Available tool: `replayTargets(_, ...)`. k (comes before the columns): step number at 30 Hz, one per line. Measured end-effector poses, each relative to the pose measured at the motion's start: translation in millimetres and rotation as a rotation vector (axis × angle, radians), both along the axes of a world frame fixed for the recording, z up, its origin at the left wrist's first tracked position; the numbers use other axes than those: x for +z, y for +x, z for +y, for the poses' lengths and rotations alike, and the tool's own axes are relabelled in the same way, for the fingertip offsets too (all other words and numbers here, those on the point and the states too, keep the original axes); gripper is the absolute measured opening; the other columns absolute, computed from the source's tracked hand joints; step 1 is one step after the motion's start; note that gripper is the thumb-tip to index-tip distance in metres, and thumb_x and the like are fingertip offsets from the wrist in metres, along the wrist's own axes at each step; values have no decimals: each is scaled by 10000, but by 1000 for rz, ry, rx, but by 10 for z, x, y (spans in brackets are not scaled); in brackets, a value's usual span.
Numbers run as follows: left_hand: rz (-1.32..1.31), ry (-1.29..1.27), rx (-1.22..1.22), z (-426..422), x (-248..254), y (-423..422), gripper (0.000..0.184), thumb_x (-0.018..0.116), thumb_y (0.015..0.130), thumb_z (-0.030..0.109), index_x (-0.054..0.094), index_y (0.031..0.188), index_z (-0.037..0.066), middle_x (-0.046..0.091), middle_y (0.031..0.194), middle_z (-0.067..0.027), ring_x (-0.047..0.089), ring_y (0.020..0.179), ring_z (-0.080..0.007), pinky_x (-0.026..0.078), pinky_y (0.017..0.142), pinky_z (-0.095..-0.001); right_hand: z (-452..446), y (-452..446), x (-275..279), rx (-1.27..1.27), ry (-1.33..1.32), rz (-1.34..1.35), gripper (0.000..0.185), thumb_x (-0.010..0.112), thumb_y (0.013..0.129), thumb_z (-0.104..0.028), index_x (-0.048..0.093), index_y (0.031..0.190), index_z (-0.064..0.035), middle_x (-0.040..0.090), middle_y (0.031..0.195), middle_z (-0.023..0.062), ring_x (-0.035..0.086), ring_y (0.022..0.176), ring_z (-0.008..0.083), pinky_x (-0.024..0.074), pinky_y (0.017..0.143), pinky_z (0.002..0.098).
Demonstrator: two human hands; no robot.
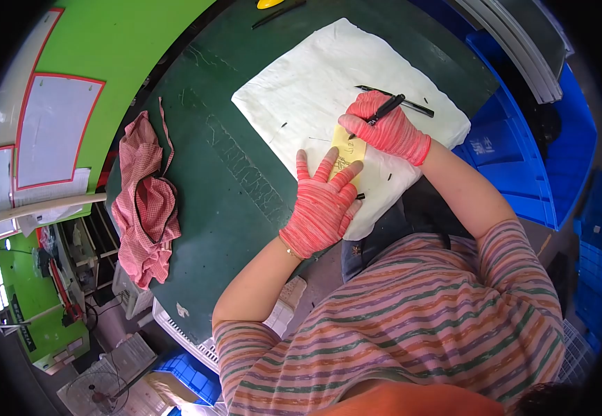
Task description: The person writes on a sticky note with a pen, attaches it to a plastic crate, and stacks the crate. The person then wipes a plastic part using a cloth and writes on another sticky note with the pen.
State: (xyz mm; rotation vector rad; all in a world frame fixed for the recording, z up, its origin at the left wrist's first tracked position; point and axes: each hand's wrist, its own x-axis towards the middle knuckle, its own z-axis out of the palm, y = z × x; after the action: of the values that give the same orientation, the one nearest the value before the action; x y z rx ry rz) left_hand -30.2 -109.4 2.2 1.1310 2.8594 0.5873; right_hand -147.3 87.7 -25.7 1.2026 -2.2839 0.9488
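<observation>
A black pen (388, 107) is gripped in my right hand (387, 129), its tip touching a yellow paper slip (340, 140). Dark handwritten marks show on the slip. My left hand (320, 206) lies flat with fingers spread, its fingertips resting on the slip's lower part. Both hands wear pink-red knit gloves with paler fingertips. Under the slip is a white cloth (315, 76) spread over the dark green table (225, 187). A second black pen (415, 105) lies on the cloth just beyond my right hand. Several small black bits are scattered on the cloth.
A crumpled red-checked cloth (145, 201) with a strap lies at the table's left edge. Blue plastic crates (516, 152) stand on the right. A yellow object (269, 3) and a dark thin item (279, 14) are at the far edge. A fan (96, 395) stands lower left.
</observation>
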Motion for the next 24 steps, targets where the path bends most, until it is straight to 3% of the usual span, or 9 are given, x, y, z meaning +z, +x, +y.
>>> replayTargets(2, 4, 2, 1, 0, -4, 0, 218, 622, 816, 230, 629, 917, 36, 527, 1358, -94, 357, 1350, -434, 84, 1043, -748, 14, 3, -26, -15, 24, 26, 126, 638, 855, -187, 683, 862, -69, 651, 795, 91, 610, 785, 284, 490, 701, 392)
replayTargets(5, 8, 5, 1, -4, -10, 2, 220, 622, 816, 229, 628, 917, 34, 525, 1359, -95, 356, 1351, -434, 83, 1044, -748, 92, 29, -5, -60, -36, -430, 128, 638, 859, -191, 683, 874, -72, 655, 797, 85, 607, 783, 280, 486, 699, 393)
replayTargets(8, -1, 6, 1, -3, -2, 3, 225, 621, 816, 231, 629, 921, 32, 523, 1361, -95, 355, 1352, -434, 84, 1044, -749, 36, 34, 18, 30, -191, -288, 159, 645, 857, -221, 688, 837, -70, 653, 776, 89, 603, 774, 279, 481, 700, 392)
replayTargets(11, 0, -9, 1, -3, 7, 1, 235, 619, 817, 236, 632, 930, 30, 520, 1363, -96, 355, 1353, -433, 84, 1045, -749, -4, 68, 127, 98, -128, -309, 189, 651, 856, -248, 698, 817, -69, 657, 772, 90, 606, 782, 278, 478, 709, 394)
replayTargets(20, 1, -8, -1, -2, 3, 0, 242, 618, 818, 240, 635, 937, 30, 519, 1361, -95, 357, 1350, -434, 84, 1045, -749, -36, 65, 86, 21, -8, -283, 234, 673, 834, -292, 708, 804, -62, 651, 753, 102, 603, 766, 293, 477, 720, 403)
replayTargets(23, -1, -4, -2, -4, 8, -1, 232, 619, 818, 234, 633, 931, 32, 521, 1360, -93, 357, 1350, -435, 84, 1045, -748, -25, 59, 74, -28, -69, -237, 209, 683, 831, -259, 694, 814, -51, 658, 776, 95, 607, 750, 274, 486, 722, 374)
replayTargets(24, -3, -3, -2, -6, 9, 1, 229, 620, 818, 231, 632, 929, 32, 521, 1360, -93, 357, 1350, -435, 84, 1045, -748, -24, 76, 106, -26, -189, -360, 197, 681, 835, -245, 692, 820, -49, 656, 777, 87, 610, 748, 251, 487, 723, 358)
